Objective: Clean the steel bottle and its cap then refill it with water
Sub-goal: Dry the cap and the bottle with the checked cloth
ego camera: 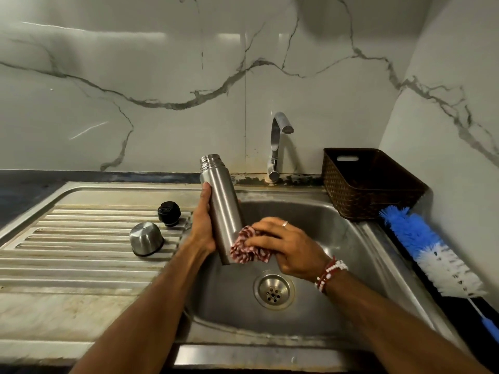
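- Left hand point(204, 225) grips the steel bottle point(222, 209), tilted over the sink point(337, 228).
- Right hand point(283, 244) presses a checked cloth point(247, 249) against its base.
- A wet bottle might slip into the sink.

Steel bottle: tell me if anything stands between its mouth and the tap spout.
Nothing visible does. The left hand grips the steel bottle with its mouth uncapped; the gap over to the tap spout is open. Black stopper and steel cap lie on the draining board.
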